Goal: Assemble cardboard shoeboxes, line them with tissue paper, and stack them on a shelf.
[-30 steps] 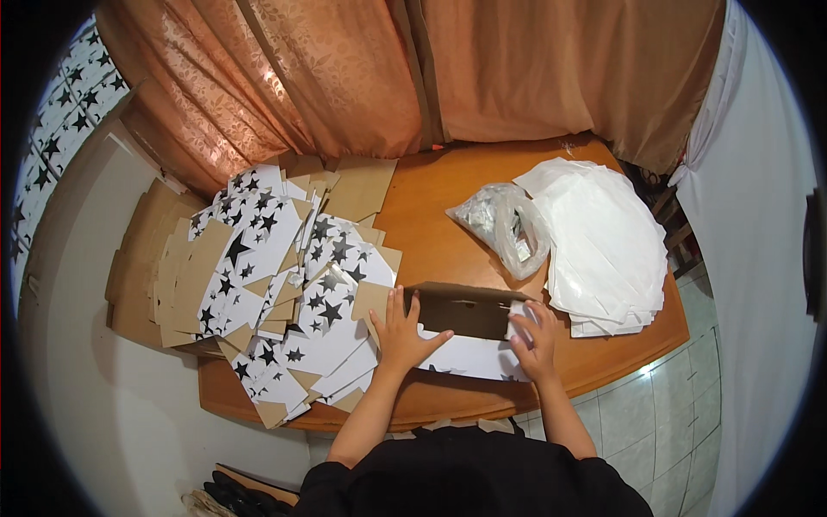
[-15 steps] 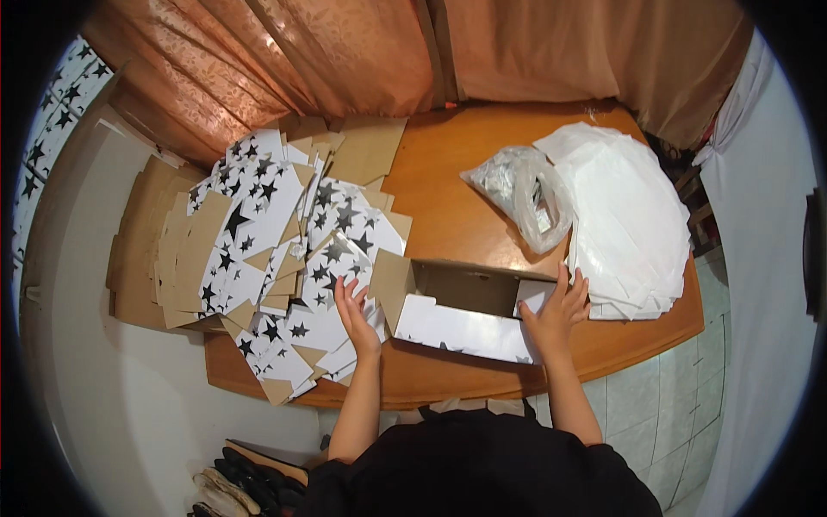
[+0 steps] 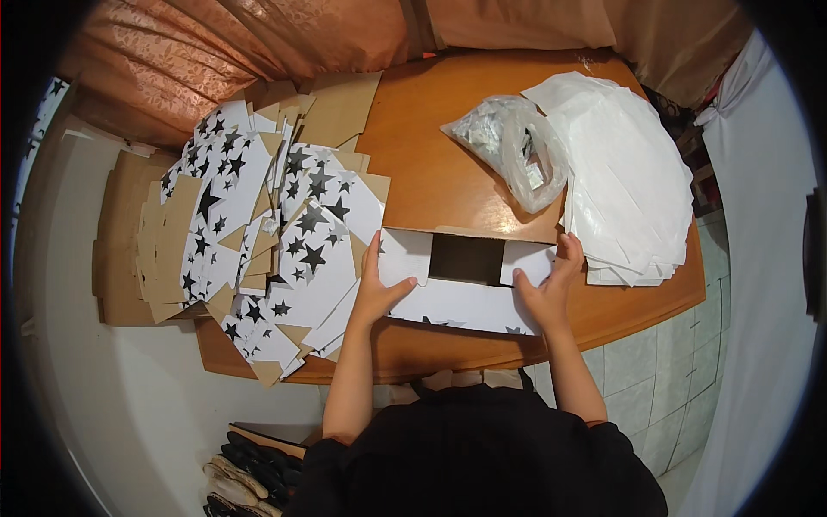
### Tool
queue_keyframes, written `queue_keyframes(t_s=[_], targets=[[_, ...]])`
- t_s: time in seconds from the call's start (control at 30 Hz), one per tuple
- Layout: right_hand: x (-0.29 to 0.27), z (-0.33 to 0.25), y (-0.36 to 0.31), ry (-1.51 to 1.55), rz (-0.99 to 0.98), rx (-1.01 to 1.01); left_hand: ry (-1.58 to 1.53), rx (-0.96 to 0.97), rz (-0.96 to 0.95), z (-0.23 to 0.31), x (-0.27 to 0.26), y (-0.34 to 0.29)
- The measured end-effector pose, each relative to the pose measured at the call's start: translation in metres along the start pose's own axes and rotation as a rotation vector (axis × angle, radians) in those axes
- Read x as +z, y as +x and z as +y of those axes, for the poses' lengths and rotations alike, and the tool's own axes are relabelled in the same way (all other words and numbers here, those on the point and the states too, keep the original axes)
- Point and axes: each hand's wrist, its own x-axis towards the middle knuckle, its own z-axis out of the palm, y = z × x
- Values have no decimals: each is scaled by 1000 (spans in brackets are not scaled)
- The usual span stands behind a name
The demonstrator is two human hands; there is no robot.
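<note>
A person in a black top [image 3: 482, 448] stands at a wooden surface [image 3: 413, 121]. At its near edge sits a cardboard box [image 3: 465, 303], open on top, its two end flaps folded inward. The left hand [image 3: 376, 291] holds the left end, thumb spread wide from the fingers; the right hand [image 3: 550, 289] grips the right end likewise, thumb on the flap. Star-printed cardboard pieces [image 3: 320, 185] lie leftward. Farther off are a clear plastic bag [image 3: 495, 129], white sheets [image 3: 629, 181] and orange curtains [image 3: 233, 52].
</note>
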Motion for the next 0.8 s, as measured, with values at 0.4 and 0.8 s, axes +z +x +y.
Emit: queue_keyframes(t_s=[0.4,0.8], targets=[[-10,-10,1,205,58,56,6,-175,30,1,4,7],[-10,-6,-3,-59,-25,-120,514,-216,318,29,30,6]])
